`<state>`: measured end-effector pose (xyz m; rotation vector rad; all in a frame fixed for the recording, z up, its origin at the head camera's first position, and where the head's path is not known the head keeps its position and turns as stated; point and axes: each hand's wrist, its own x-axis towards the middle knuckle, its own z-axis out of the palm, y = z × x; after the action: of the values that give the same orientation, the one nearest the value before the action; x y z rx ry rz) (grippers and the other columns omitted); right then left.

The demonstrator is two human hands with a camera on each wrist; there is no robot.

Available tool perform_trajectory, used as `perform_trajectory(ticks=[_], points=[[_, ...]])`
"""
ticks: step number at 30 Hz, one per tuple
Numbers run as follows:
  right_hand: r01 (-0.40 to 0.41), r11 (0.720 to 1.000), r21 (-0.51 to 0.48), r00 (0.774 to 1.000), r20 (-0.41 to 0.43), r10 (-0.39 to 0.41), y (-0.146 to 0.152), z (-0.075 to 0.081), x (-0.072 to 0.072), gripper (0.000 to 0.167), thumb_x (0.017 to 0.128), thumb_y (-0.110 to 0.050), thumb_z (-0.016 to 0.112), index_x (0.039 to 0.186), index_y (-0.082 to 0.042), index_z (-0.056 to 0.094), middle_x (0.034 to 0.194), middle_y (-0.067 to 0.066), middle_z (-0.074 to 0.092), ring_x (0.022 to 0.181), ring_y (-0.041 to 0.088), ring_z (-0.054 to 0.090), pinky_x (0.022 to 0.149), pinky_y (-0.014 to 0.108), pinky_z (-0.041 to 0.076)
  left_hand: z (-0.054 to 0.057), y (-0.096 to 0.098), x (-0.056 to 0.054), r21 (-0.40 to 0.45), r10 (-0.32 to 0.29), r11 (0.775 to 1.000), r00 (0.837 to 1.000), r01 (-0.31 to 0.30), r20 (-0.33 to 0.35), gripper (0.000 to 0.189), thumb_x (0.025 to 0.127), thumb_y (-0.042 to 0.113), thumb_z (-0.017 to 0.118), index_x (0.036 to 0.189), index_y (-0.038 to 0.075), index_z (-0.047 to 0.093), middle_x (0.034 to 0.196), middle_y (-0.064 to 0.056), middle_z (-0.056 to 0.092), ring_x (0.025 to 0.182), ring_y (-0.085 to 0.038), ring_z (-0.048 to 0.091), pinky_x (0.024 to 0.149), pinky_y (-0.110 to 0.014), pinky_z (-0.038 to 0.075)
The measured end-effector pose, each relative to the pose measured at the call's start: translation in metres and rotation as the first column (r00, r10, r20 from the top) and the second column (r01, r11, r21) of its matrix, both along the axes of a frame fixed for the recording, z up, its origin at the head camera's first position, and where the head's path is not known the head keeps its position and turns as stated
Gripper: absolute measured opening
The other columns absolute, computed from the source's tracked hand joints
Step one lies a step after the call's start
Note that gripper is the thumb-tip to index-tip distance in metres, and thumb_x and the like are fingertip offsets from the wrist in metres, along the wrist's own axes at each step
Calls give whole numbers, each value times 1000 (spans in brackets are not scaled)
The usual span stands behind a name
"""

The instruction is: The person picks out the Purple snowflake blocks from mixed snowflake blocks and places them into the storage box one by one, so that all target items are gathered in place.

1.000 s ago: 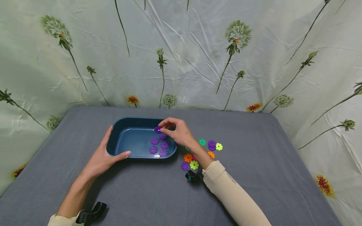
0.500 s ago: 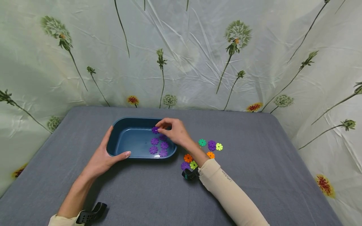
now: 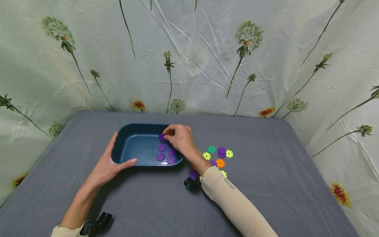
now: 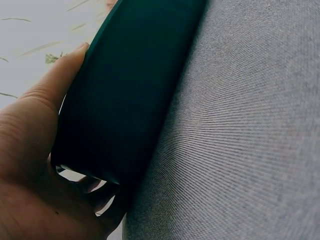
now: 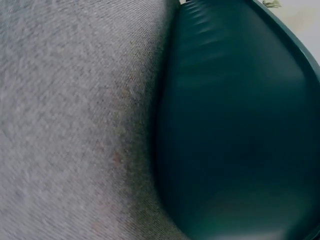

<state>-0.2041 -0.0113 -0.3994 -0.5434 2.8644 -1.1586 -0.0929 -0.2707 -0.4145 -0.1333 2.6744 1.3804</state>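
As I watch from the head view, the left hand (image 3: 108,164) holds the blue tray (image 3: 136,148) by its left end, thumb on the near rim and fingers along the end wall. The tray stands on a grey cloth (image 3: 260,158). Reaching over its right end, the right hand (image 3: 180,136) pinches 1 purple disc (image 3: 161,137) between thumb and fingertips, near the far wall and within the tray's outline; whether that disc touches the tray I can't tell. Nearer to me, at least 4 other discs (image 3: 161,157), also purple, lie in the tray's right half.

To the right of the tray, loose pieces are scattered on the cloth, some hidden by the right forearm: a green disc (image 3: 211,149), an orange disc (image 3: 220,163), a yellow disc (image 3: 229,153) and more. Behind it all hangs a curtain (image 3: 201,75) printed with dandelions.

From the left wrist, the tray's outer wall looks nearly black. The left thumb lies along its upper edge, and the other fingers bend round the end in shadow.

From the right wrist, the tray's outer wall fills the right side, dark green, with the cloth beside it.
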Motion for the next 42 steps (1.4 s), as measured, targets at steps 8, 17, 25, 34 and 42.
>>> perform_trajectory(ticks=[8, 17, 25, 34, 42], points=[[12, 999, 40, 1000, -15, -12, 2, -3, 0, 9, 95, -21, 78, 102, -19, 83, 96, -3, 82, 90, 14, 76, 119, 46, 38, -2, 3, -2, -11, 0, 1000, 1000, 0, 1, 126, 87, 43, 83, 165, 40, -16, 177, -17, -8, 157, -57, 10, 113, -83, 20], [-53, 998, -25, 998, 39, 54, 11, -3, 0, 13, 94, -14, 78, 108, -14, 80, 102, 2, 81, 92, 19, 75, 116, 45, 43, -3, 5, -4, -16, 0, 1000, 1000, 1, 7, 126, 87, 44, 83, 165, 40, -16, 177, -16, -9, 157, -57, 9, 113, -83, 19], [-126, 978, -169, 989, 50, 136, 26, -1, 1, 17, 93, -7, 77, 110, -9, 78, 108, 8, 79, 97, 23, 74, 86, 35, 58, -3, 5, -6, -10, -6, 1000, 1000, 6, 4, 126, 87, 42, 83, 165, 40, -16, 177, -16, -9, 157, -57, 9, 113, -84, 19], [-157, 958, -238, 986, 22, 167, 39, 3, 7, 20, 95, -9, 75, 115, -6, 76, 113, 10, 76, 107, 26, 70, 96, 44, 58, -2, 0, -2, -1, -12, 1000, 1000, 12, -10, 125, 88, 41, 83, 165, 41, -15, 177, -12, -9, 158, -55, 8, 112, -84, 20], [-110, 940, -322, 992, 25, 125, 53, 4, 13, 21, 95, -8, 76, 116, -6, 75, 117, 10, 73, 111, 28, 68, 98, 46, 56, 0, -1, 0, -3, -9, 1000, 1000, 9, -12, 124, 88, 43, 82, 165, 41, -15, 177, -12, -10, 158, -55, 6, 112, -84, 18]])
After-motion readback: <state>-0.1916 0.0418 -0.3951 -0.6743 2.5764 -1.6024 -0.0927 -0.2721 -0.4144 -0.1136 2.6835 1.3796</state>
